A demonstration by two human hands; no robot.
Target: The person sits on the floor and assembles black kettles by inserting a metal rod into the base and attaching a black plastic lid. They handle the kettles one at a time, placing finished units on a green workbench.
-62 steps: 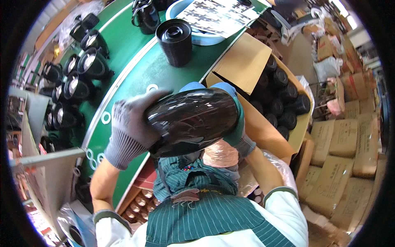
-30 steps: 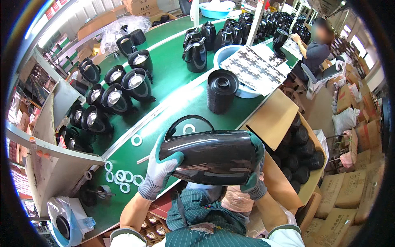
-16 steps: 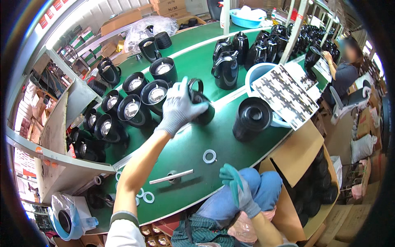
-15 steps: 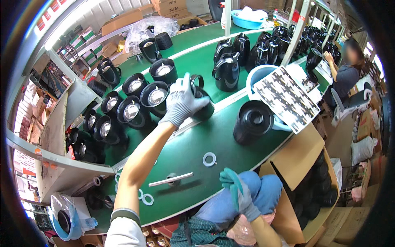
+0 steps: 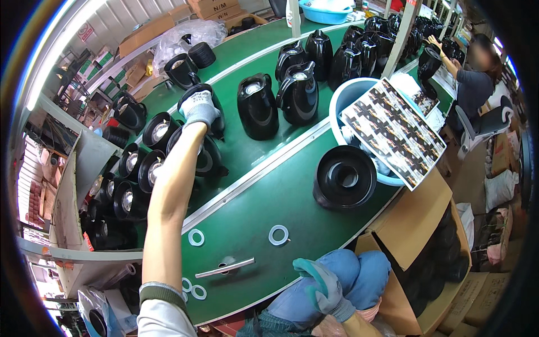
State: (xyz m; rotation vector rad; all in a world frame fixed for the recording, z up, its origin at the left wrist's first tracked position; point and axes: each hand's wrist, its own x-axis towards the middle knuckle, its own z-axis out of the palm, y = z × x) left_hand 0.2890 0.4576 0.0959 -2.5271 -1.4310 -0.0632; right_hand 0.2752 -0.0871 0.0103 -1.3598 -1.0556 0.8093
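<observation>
My left hand (image 5: 200, 108), in a grey-white glove, reaches forward over the cluster of jugs at the left. Its fingers hook over the rim of a black jug (image 5: 218, 116), and part of that jug is hidden behind the hand. More black jug bodies (image 5: 158, 130) with silvery insides stand close beside it. To its right is an upright black jug (image 5: 258, 109). Above my lap, near the front table edge, hovers my right hand (image 5: 325, 289) in a grey and teal glove. Its fingers are loosely extended, with nothing visible in them.
A wide black part (image 5: 343, 178) with a round centre stands on the green table (image 5: 252, 208). Beside it, a patterned sheet (image 5: 393, 135) lies over a blue basin (image 5: 337, 106). Pale rings (image 5: 278, 235) and a thin bar (image 5: 224, 268) lie nearer. An open carton (image 5: 412, 230) holds black parts. Another person (image 5: 477, 78) works at far right.
My left hand has let go of one jug, which now stands near the other upright jugs, and moved left onto another jug. My right hand stays over my lap.
</observation>
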